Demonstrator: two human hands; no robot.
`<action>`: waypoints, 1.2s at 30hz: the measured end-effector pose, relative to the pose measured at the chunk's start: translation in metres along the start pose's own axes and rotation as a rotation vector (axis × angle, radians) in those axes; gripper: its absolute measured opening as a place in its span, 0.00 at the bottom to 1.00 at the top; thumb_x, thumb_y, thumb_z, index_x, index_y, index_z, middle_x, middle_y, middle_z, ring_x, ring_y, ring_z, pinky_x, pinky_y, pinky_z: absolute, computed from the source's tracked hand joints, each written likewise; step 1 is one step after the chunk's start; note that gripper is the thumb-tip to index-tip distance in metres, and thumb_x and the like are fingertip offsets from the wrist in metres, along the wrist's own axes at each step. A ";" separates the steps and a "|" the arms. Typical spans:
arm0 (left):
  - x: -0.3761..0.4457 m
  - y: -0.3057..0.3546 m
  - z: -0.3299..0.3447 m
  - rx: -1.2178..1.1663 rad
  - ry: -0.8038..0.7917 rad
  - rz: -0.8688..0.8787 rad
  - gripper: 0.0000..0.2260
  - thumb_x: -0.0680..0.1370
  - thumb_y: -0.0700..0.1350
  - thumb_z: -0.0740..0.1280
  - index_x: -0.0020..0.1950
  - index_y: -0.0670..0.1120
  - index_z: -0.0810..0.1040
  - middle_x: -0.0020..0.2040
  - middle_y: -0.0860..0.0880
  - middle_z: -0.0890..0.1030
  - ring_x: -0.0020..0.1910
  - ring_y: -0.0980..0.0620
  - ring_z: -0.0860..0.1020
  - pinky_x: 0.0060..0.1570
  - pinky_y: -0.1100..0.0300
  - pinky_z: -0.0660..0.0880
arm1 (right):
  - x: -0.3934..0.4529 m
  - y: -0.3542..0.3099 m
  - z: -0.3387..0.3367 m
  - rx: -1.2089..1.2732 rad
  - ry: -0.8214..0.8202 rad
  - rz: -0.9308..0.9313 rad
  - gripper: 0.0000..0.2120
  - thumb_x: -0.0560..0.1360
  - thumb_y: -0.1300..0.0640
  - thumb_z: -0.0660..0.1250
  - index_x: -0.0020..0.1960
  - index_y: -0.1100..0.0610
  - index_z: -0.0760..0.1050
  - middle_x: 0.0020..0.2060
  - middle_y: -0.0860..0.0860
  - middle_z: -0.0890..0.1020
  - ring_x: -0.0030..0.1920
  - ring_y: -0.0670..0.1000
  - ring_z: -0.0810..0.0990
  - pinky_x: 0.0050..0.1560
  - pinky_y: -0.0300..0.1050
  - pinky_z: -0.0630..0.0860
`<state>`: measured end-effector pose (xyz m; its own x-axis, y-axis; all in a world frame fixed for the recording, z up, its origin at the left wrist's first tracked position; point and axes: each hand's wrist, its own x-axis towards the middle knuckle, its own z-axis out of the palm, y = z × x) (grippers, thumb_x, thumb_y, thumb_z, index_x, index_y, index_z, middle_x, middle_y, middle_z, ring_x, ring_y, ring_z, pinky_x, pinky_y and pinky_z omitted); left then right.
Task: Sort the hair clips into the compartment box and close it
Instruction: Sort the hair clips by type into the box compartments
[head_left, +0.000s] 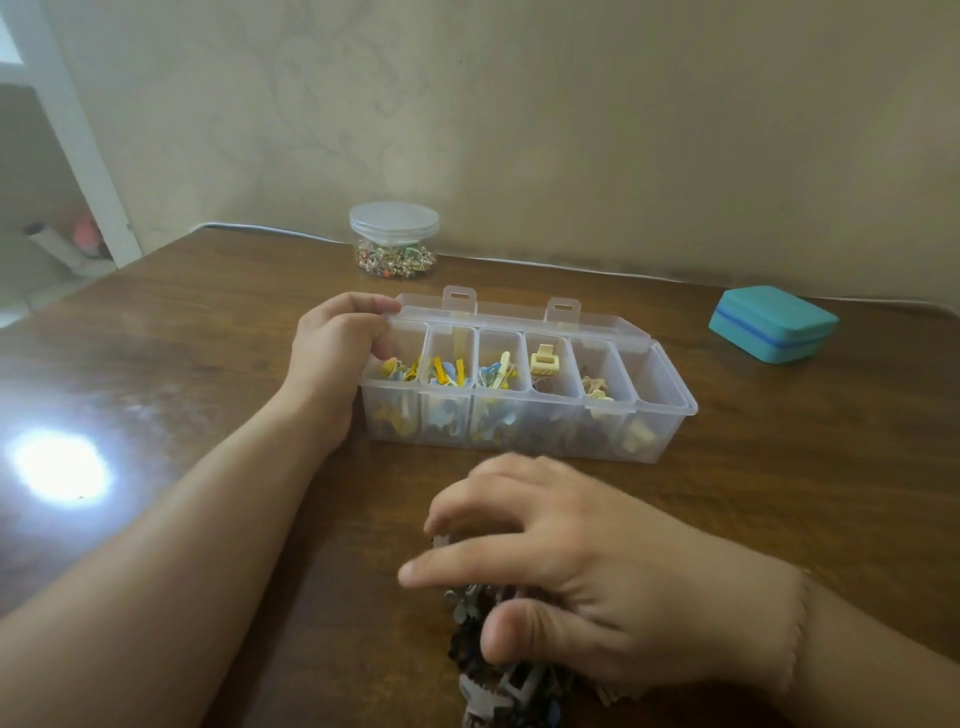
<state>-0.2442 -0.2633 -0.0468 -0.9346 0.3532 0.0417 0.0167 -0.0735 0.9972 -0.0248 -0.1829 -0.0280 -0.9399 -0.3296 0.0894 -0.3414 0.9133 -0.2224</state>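
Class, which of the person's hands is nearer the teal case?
Right. The right hand is over the clip pile, nearer the teal case; the left hand grips the box's far end.

Soft, dim indoor light fills the scene. A white glare patch burns out on the glossy brown wooden tabletop (156, 364) at near left. The right hand (561, 566) is motion-blurred at its fingers. Wide-angle distortion bends the tabletop's far edge, and the corners look soft.

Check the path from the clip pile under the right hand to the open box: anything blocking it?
Nothing visible does. Bare table lies between the clip pile under the right hand and the compartment box, whose lid is open.
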 end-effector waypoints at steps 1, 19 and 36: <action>0.000 -0.001 0.000 -0.001 -0.004 0.003 0.19 0.65 0.29 0.58 0.41 0.47 0.82 0.40 0.50 0.81 0.47 0.53 0.77 0.53 0.53 0.74 | 0.001 -0.001 0.001 0.038 -0.034 0.006 0.28 0.76 0.36 0.47 0.67 0.45 0.74 0.65 0.44 0.71 0.64 0.45 0.68 0.63 0.47 0.67; 0.001 -0.002 -0.003 0.032 -0.029 -0.013 0.18 0.64 0.31 0.59 0.41 0.48 0.83 0.33 0.50 0.81 0.42 0.49 0.79 0.50 0.49 0.75 | -0.022 0.024 -0.025 0.371 0.525 0.166 0.22 0.77 0.41 0.60 0.50 0.57 0.84 0.50 0.47 0.84 0.55 0.44 0.81 0.54 0.33 0.76; -0.004 0.002 -0.003 0.022 -0.030 -0.021 0.17 0.60 0.36 0.60 0.41 0.48 0.83 0.33 0.49 0.81 0.40 0.50 0.79 0.54 0.49 0.75 | -0.039 0.067 -0.037 -0.175 0.790 0.384 0.06 0.77 0.52 0.68 0.45 0.52 0.82 0.40 0.46 0.83 0.44 0.47 0.79 0.47 0.46 0.76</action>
<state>-0.2415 -0.2682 -0.0450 -0.9237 0.3825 0.0222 0.0050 -0.0457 0.9989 -0.0105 -0.0996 -0.0103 -0.6873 0.2081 0.6959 0.0620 0.9714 -0.2293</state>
